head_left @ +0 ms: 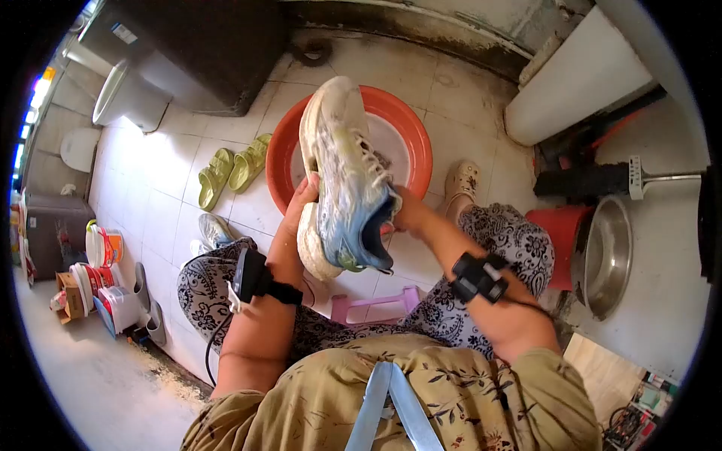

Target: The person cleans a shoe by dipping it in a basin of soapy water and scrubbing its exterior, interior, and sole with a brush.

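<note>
A white and blue sneaker with pale laces and soapy-looking patches is held up over a red basin. Its toe points away from me and its dark opening faces right. My left hand grips the sole side, fingers mostly behind the shoe. On the other side, my right hand is closed at the shoe's collar, its fingertips partly hidden. Inside the basin, whitish water shows beside the shoe.
Green slippers lie left of the basin, near another sneaker. A purple stool stands between my legs. Buckets are at the left; a metal bowl and brush are at the right.
</note>
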The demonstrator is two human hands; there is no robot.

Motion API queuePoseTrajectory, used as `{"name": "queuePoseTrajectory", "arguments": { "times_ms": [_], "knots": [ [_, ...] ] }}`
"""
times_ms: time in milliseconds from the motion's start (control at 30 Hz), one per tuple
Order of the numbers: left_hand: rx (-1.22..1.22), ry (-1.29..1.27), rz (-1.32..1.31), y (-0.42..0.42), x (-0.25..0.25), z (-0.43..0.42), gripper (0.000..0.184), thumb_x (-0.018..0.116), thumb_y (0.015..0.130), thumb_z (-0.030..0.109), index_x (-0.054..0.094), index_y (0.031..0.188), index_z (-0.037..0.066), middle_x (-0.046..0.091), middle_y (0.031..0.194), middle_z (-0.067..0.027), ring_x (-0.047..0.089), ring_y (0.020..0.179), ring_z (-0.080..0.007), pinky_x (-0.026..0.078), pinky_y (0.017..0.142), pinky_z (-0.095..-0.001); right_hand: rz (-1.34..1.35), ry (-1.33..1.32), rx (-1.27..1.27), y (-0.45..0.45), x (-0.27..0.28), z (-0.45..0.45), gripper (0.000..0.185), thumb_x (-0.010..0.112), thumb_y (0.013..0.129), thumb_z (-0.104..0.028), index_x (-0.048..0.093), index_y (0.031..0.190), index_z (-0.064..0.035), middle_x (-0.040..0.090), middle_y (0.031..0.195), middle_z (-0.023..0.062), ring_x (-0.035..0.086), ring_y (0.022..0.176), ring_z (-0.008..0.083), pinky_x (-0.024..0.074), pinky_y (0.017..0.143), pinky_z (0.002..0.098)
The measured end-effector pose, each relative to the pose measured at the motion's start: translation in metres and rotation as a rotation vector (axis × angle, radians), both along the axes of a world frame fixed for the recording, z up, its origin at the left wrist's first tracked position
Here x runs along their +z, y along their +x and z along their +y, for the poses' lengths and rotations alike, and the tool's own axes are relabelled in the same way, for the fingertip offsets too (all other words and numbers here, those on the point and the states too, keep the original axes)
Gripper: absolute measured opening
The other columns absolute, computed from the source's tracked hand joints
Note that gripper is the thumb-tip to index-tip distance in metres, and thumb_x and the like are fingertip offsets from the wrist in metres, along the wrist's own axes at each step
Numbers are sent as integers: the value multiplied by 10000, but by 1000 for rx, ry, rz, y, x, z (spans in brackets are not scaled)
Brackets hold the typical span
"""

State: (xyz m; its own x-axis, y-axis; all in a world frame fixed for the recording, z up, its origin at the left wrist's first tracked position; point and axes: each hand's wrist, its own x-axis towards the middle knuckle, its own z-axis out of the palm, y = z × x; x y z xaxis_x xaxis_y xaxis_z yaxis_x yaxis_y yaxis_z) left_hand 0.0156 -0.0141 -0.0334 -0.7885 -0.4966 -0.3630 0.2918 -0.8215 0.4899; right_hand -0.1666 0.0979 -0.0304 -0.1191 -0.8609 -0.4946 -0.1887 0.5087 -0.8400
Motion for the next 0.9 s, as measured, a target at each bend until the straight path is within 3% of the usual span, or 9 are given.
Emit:
{"name": "queuePoseTrajectory", "arguments": {
  "times_ms": [167, 233, 300, 400, 533, 667, 733, 767, 900],
  "knots": [
    [216, -181, 42, -8, 28, 17, 446, 521, 891, 321, 436, 1230, 44, 585, 1096, -134, 613, 936, -262, 517, 807, -397, 45, -16, -396, -13, -6, -10, 408, 570, 858, -223, 514, 1239, -88, 637, 1004, 91, 557, 873, 171, 440, 793, 306],
    [73, 39, -48, -2, 17, 13, 447, 518, 891, 322, 439, 1237, 49, 581, 1111, -131, 610, 942, -274, 514, 813, -408, -37, -233, -554, -21, 1, -12, 423, 565, 865, -261, 503, 1253, -104, 632, 986, 112, 569, 866, 173, 437, 801, 275],
    [66, 15, -89, 0, 17, 13, 471, 516, 889, 348, 440, 1243, 45, 575, 1127, -135, 609, 942, -274, 512, 819, -394, 5, -291, -506, -21, 10, -8, 425, 547, 878, -318, 499, 1265, -148, 612, 818, 78, 565, 681, 164, 471, 641, 284],
    [21, 227, -130, 2, 23, 16, 551, 444, 905, 440, 408, 1279, 37, 541, 1192, -139, 584, 997, -273, 477, 878, -376, -577, 26, -498, -11, 15, -7, 487, 542, 877, -380, 414, 1327, -246, 433, 606, -21, 341, 410, 89, 236, 353, 246],
    [-173, -147, -182, -9, -4, 4, 718, 275, 885, 592, 289, 1363, 57, 399, 1346, -126, 403, 1223, -254, 315, 1031, -392, -650, -46, -511, -1, 25, -2, 524, 550, 879, -342, 370, 1353, -211, 485, 650, -18, 378, 437, 84, 255, 369, 235],
    [-132, -44, -90, -11, -13, 7, 754, 204, 863, 636, 283, 1365, 79, 398, 1343, -127, 413, 1209, -275, 329, 1020, -424, -664, -128, -575, 16, 38, 1, 540, 539, 892, -212, 317, 1381, -159, 534, 721, -19, 427, 472, 75, 324, 386, 243],
    [-172, 111, 553, -17, -6, 0, 766, 199, 851, 654, 295, 1356, 85, 422, 1314, -135, 448, 1172, -289, 367, 994, -430, -637, -133, -544, 23, 32, 2, 549, 536, 893, -216, 302, 1388, -173, 529, 714, -23, 427, 473, 73, 329, 386, 242],
    [11, -109, -146, -15, -2, 7, 765, 197, 849, 660, 320, 1336, 83, 455, 1270, -139, 482, 1128, -291, 396, 970, -430, -608, -141, -517, 25, 30, 2, 559, 532, 895, -220, 286, 1396, -187, 524, 707, -26, 427, 474, 70, 335, 386, 241],
    [30, -23, -42, -12, 6, 11, 732, 282, 854, 639, 351, 1310, 71, 488, 1226, -134, 503, 1096, -272, 411, 956, -412, -583, -126, -469, 28, 25, 2, 572, 522, 896, -225, 258, 1403, -231, 498, 663, -36, 411, 442, 62, 340, 359, 219]
  ]
}}
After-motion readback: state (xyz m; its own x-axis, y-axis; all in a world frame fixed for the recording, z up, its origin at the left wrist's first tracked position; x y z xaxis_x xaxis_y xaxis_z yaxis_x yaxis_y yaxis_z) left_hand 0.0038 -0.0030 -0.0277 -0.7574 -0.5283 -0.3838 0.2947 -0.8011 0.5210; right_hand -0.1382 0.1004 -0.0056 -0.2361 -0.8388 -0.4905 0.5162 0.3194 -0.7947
